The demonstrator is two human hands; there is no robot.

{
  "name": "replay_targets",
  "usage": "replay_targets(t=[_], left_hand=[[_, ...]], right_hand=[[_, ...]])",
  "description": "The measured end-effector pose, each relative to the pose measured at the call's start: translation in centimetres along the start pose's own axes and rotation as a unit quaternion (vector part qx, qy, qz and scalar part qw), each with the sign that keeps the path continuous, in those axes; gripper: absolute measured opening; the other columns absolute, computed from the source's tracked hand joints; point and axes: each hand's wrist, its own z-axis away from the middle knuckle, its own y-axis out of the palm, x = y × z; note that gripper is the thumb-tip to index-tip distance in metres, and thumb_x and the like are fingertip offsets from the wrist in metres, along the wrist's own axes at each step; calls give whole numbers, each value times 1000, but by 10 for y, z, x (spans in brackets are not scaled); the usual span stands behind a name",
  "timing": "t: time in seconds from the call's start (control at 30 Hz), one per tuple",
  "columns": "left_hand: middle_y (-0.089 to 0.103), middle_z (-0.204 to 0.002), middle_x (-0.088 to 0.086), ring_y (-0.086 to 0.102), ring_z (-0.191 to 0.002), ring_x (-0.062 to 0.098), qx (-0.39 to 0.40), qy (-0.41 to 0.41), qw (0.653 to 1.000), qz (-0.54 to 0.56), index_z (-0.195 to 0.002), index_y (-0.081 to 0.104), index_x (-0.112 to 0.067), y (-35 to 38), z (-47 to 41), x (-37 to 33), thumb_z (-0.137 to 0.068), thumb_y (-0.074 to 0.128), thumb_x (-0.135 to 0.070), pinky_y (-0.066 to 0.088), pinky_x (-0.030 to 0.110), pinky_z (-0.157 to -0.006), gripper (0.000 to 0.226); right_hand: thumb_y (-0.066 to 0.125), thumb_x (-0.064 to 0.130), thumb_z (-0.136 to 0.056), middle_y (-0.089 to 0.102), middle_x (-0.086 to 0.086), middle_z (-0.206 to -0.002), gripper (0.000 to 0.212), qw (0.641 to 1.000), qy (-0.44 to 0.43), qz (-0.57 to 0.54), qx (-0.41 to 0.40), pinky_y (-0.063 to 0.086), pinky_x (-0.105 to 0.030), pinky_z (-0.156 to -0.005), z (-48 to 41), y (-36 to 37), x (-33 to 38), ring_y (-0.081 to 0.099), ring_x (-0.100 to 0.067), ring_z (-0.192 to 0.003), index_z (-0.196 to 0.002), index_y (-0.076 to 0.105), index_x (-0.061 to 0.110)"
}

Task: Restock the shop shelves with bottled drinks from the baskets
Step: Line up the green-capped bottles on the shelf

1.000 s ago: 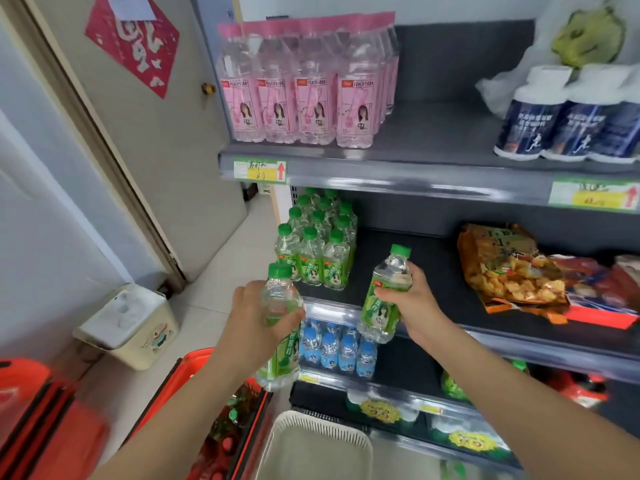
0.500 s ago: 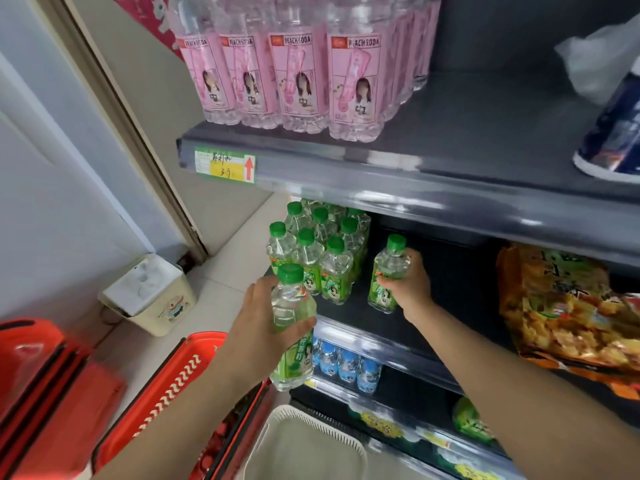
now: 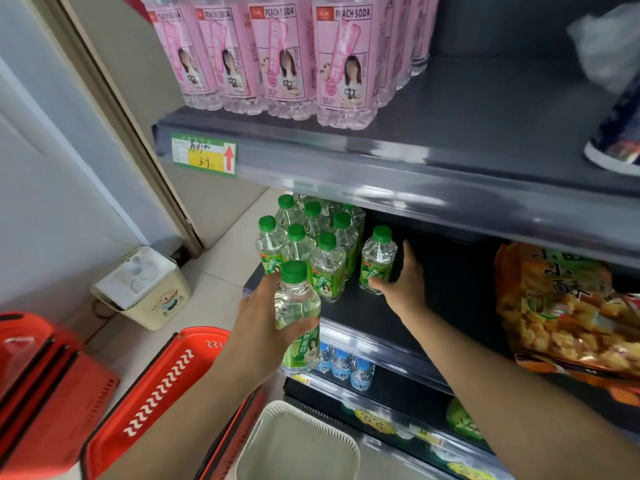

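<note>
Green-capped bottle (image 3: 378, 261): upright on middle shelf (image 3: 363, 317) near its left end, just beside stocked cluster (image 3: 311, 244); right hand (image 3: 401, 282) relaxed, thumb touching base. Second bottle (image 3: 298, 306): gripped by left hand (image 3: 256, 327) off shelf's front edge. Best: nudge first flush, label forward.

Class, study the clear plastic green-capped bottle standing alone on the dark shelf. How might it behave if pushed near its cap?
The clear plastic green-capped bottle looks tall over a narrow base, so it would probably tip rather than slide. It appears full, so likely heavy for its size. It might knock the cluster of matching bottles standing close beside it.
</note>
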Motion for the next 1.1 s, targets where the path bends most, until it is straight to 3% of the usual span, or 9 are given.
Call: replay_targets(t=[0.13,0.23,0.33,0.4,0.5,0.6,0.77,0.93,1.1], left_hand=[[51,-135,1,47,-122,26,2,3,1000,25,-135,35,-19,12,-7,-7,-77,73,-37,40,39,-96,72],[46,-139,3,41,-128,27,23,1,999,38,-139,32,-17,24,-17,-16,-79,72,-37,37,46,-102,75],[39,-143,5,34,-131,22,35,5,998,53,-143,32,-15,39,-28,-27,-77,74,-32,29,28,-103,80],[33,-142,8,34,-129,20,51,12,997,50,-144,31,-14,47,-33,-35,-77,75,-30,25,19,-96,81],[31,-136,6,39,-122,21,77,22,995,56,-144,32,-16,58,-39,-43,-77,75,-28,28,19,-95,81],[34,-125,0,39,-108,13,100,61,992,52,-140,38,-17,65,-46,-49,-77,76,-25,28,13,-88,75],[40,-130,1,43,-118,18,139,110,983,40,-137,43,-19,71,-59,-52,-77,76,-17,43,33,-95,69],[55,-130,3,52,-120,18,116,120,986,19,-138,40,-18,65,-78,-49,-78,76,-15,41,28,-101,70],[61,-123,8,59,-111,22,102,149,977,-116,-135,46,-18,57,-92,-51,-86,67,-32,46,30,-93,55]], right_hand=[[80,11,-72,42,-13,-136,81,998,34,-45,-4,43,-34,-97,37,-6,-7,50,-20,-113,-141,38,13],[72,-2,-76,54,-7,-128,59,988,47,-87,117,48,-29,-84,65,-15,0,54,-17,-109,-129,51,13],[74,-6,-72,52,2,-128,72,968,36,-89,232,48,-18,-80,86,-25,6,51,-13,-115,-133,46,19],[79,-1,-69,50,7,-126,82,967,30,-70,245,44,-10,-76,92,-29,7,48,-8,-115,-137,41,23],[81,3,-68,54,13,-113,80,974,24,-71,216,42,-9,-75,93,-32,4,51,-3,-106,-132,40,28],[79,5,-70,60,12,-104,69,983,16,-72,168,43,-10,-73,88,-35,-2,55,-1,-95,-129,47,21],[79,7,-69,58,1,-112,55,993,-16,-48,109,43,-8,-67,75,-23,-12,56,-2,-89,-110,50,30],[80,16,-66,56,-3,-112,59,999,-18,-5,33,52,-40,-80,55,3,-22,57,-17,-95,-119,55,17],[79,14,-65,55,-5,-113,60,1000,-1,24,17,51,-42,-85,39,29,-32,59,-22,-99,-120,54,12]])
